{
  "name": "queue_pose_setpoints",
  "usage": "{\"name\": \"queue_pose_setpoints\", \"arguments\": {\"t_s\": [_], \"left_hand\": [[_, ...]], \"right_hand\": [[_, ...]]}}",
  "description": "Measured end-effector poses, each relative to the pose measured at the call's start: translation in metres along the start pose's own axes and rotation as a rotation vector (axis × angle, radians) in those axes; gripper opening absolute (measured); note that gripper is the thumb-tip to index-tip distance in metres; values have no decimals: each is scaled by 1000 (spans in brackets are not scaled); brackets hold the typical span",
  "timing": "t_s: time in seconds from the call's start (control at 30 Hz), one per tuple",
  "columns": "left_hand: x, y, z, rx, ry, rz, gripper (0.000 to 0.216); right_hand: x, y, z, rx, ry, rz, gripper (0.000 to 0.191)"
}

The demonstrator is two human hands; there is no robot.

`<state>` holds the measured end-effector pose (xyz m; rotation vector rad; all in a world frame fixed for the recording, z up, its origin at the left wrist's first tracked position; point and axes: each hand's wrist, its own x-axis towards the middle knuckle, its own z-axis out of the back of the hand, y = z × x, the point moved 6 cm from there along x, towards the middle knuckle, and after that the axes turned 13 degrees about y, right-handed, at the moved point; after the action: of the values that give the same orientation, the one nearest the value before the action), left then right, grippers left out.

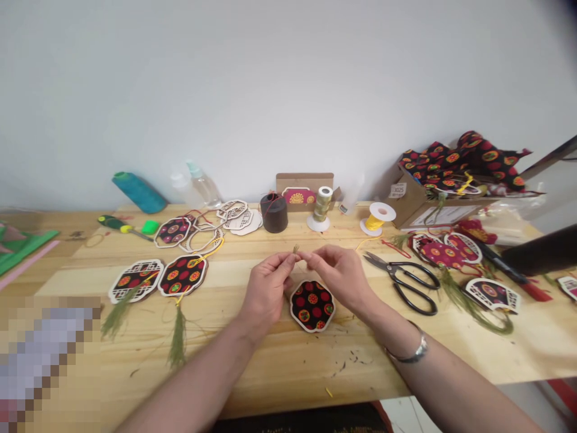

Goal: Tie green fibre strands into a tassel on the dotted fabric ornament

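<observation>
My left hand (268, 285) is closed in a pinch, and a small olive-green tassel end (296, 248) pokes up from its fingertips. Against those fingertips my right hand (339, 272) is pinched too; whatever lies between its fingers is too small to make out. Just below the hands, a scalloped pendant (312, 305) with black, red-patterned fabric and a pale wooden rim lies flat on the table (252, 385). Black-handled scissors (408, 282) rest with blades parted to the right of my right hand.
Tasselled pendants (183, 275) lie at left. Along the back stand a black thread spool (274, 213), a gold thread spool (322, 209), a yellow cord spool (377, 218) and a cardboard box (412, 201) of patterned fabric. More pendants (444, 249) lie at right. Someone's sleeve, pixelated, shows lower left.
</observation>
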<state>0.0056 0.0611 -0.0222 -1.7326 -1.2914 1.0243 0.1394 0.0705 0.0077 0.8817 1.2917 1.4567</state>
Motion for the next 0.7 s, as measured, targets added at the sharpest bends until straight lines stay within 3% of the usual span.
{"name": "queue_pose_setpoints", "arguments": {"t_s": [0.07,0.1,0.33,0.5,0.7], "left_hand": [[-1,-1,0,41,8,-1,18],[-1,-1,-2,56,25,-1,18],[-4,3,-10,78,150,50,16],[-4,7,-15,122,229,107,17],[-5,8,-19,130,279,113,17]], "right_hand": [[-1,11,14,-153,-150,156,22],[0,13,18,-144,-157,193,19],[12,-12,1,384,244,-64,22],[10,-13,-4,542,321,-69,18],[8,-8,-7,564,355,-47,15]]}}
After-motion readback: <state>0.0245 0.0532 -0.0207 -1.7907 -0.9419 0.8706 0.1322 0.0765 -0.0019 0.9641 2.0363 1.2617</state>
